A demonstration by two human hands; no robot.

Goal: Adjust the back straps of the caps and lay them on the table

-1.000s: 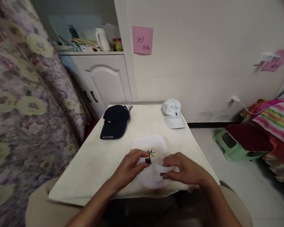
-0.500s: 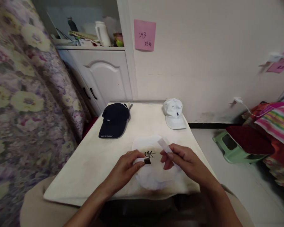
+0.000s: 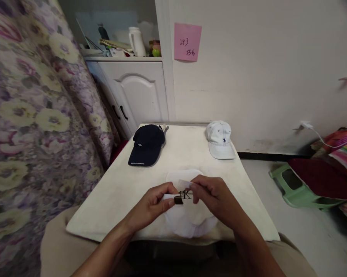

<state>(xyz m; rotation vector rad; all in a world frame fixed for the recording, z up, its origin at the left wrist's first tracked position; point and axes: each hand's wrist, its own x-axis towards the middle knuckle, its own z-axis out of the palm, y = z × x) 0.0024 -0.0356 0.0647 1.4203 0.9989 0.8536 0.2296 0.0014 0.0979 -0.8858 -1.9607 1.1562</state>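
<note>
A white cap point(image 3: 190, 228) with dark "CK" lettering lies at the table's near edge, under both hands. My left hand point(image 3: 153, 202) is closed, its thumb and forefinger pinching the white strap end that carries a dark buckle point(image 3: 178, 200). Between the fingertips of my right hand point(image 3: 212, 194) is the loose white strap point(image 3: 184, 184), whose free end points left above the lettering, close to the buckle. The strap end and the buckle look apart. Farther back sit a navy cap point(image 3: 148, 144) on the left and a pale cap point(image 3: 220, 136) with a small dark emblem on the right.
A cream cloth covers the small table point(image 3: 112, 200), which stands against the wall. A floral curtain point(image 3: 46, 134) hangs at the left, beside a white cabinet point(image 3: 138, 90). A green stool point(image 3: 294, 188) with a dark red top stands on the floor at right.
My right hand has moved left with the strap, bringing its end from upright to nearly level near the buckle. My left hand keeps its pinch. The whole view has shifted slightly.
</note>
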